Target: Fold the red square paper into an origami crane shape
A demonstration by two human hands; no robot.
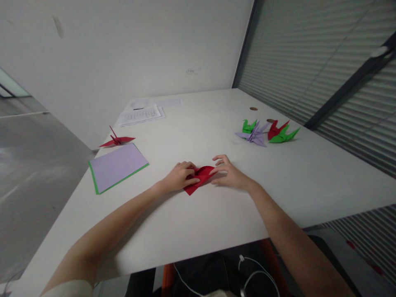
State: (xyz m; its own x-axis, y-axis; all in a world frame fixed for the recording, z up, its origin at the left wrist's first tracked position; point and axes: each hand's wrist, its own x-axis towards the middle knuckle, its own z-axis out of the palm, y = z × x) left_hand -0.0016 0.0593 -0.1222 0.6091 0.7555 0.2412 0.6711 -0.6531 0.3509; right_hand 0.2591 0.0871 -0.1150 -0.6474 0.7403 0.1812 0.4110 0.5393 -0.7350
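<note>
The left hand (pixel 179 176) lies curled over the left part of a partly folded red paper (pixel 199 178), fingers bent and pressing it flat to the white table (pixel 216 218), apparently to keep the sheet from sliding while a crease is worked. The right hand (pixel 227 172) meets the paper from the right, its thumb and first fingertips pinching or pushing at the paper's upper right edge while the remaining fingers spread loosely above the surface; whether it truly grips the edge or only presses on it cannot be told. Both forearms reach in from the near edge and converge, wrists low on the tabletop, which steadies the fingers for fine work. The red paper sits near the middle of the table, between the two hands, one pointed corner jutting toward the near side.

To the left lies a stack of lilac and green sheets (pixel 117 167), with a finished red crane (pixel 116 141) just beyond it. Farther off rest printed papers (pixel 140 114). On the far right stands a cluster of folded cranes (pixel 267 132) in green, lilac and red, well apart from the hands.
</note>
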